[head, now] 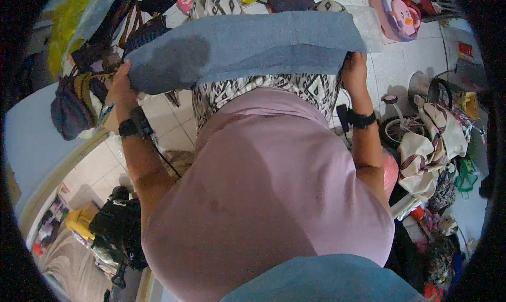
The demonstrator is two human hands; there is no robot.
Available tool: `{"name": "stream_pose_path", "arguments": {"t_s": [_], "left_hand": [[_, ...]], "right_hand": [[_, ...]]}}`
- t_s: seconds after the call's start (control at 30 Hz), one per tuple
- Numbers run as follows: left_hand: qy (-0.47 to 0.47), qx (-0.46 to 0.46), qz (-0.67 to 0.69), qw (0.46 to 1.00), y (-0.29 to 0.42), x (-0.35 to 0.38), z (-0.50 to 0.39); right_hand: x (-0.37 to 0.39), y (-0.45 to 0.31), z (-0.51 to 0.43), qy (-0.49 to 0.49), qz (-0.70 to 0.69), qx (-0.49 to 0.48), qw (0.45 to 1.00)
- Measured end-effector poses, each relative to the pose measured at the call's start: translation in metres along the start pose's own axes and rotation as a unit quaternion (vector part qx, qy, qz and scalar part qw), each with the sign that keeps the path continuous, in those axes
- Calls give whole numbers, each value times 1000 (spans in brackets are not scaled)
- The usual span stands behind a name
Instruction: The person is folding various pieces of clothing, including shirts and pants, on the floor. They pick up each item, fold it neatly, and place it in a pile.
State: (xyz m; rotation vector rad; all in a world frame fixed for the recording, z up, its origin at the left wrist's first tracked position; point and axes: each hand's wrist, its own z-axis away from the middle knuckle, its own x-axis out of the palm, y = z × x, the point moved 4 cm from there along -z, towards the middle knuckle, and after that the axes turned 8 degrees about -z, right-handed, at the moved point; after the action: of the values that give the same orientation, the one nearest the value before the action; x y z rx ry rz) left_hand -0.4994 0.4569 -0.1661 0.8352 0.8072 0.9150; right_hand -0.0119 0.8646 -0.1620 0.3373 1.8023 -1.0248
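A folded blue-grey cloth (253,41) is stretched across my lap, above my patterned black-and-white trousers (316,90). My left hand (123,84) grips its left end, the thumb along the edge. At the opposite end my right hand (354,70) holds the lower right corner, its fingers partly hidden. A dark shadow falls over the left part of the cloth. Toward the right a fold in the layers shows along the lower side. Each wrist carries a black band.
Left of me stands a light blue surface (43,112) with a dark bundle of cloth (71,108) on it. Cream fabric bags (419,163) lie at right, near a small spoked wheel (403,129). A pink and purple toy steering wheel (401,17) rests on the tiled floor (391,65).
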Motion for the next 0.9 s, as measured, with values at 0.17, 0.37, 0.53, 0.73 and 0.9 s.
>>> {"name": "stream_pose_path", "arguments": {"t_s": [0.17, 0.37, 0.53, 0.73, 0.9], "left_hand": [[-48, 18, -8, 999, -21, -3, -20], [-47, 93, -3, 995, 16, 3, 1], [3, 86, -10, 996, 37, 2, 7], [-27, 47, 67, 996, 28, -12, 10], [37, 71, -13, 997, 35, -24, 17]], "right_hand": [[-38, -47, 44, 26, -40, -115, 992], [-45, -81, 15, 115, -8, -163, 980], [-16, -120, -27, 49, 58, -271, 959], [-33, -128, -19, 32, 10, -332, 943], [-34, -136, 10, -36, -11, -359, 933]]}}
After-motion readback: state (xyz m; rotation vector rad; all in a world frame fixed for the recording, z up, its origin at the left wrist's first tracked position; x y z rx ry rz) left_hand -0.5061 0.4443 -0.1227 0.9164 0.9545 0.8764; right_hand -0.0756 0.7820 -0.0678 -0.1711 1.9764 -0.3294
